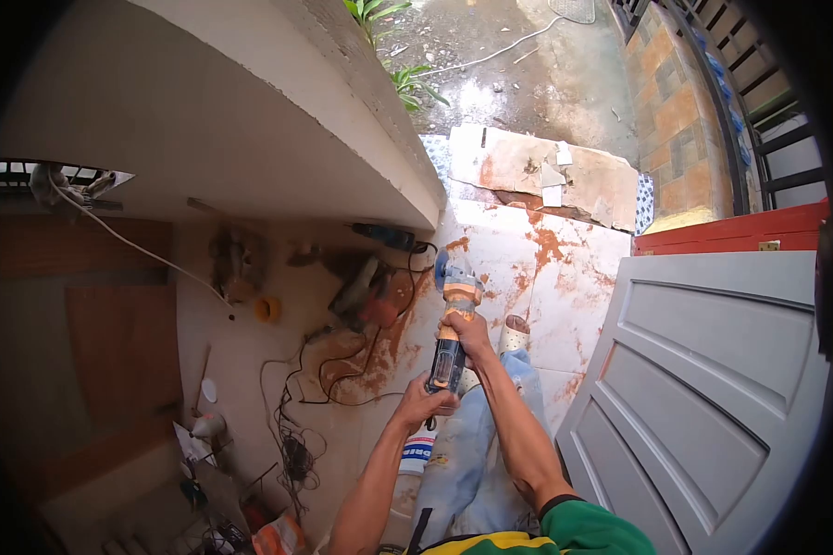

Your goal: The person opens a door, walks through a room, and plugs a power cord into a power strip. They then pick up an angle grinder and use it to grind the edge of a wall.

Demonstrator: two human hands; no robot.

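Note:
An orange and black angle grinder (449,356) is held out over the floor in front of me, its disc (441,268) facing left at the far end. My right hand (470,335) wraps around the orange front part of its body. Lower down, my left hand (424,403) grips the black rear end. The disc is too small in view to tell whether it spins. Below the grinder are my legs in worn blue jeans (463,453) and a foot in a light perforated shoe (515,335). A white bucket with a blue and red label (417,453) stands beside my left leg.
A grey panelled door (694,370) stands at the right, by a red frame (731,231). Flattened cardboard (537,171) covers the threshold. Reddish dust marks the white floor tiles (565,296). Tangled cables (296,444), a blue power tool (384,236) and an orange ring (267,309) lie left.

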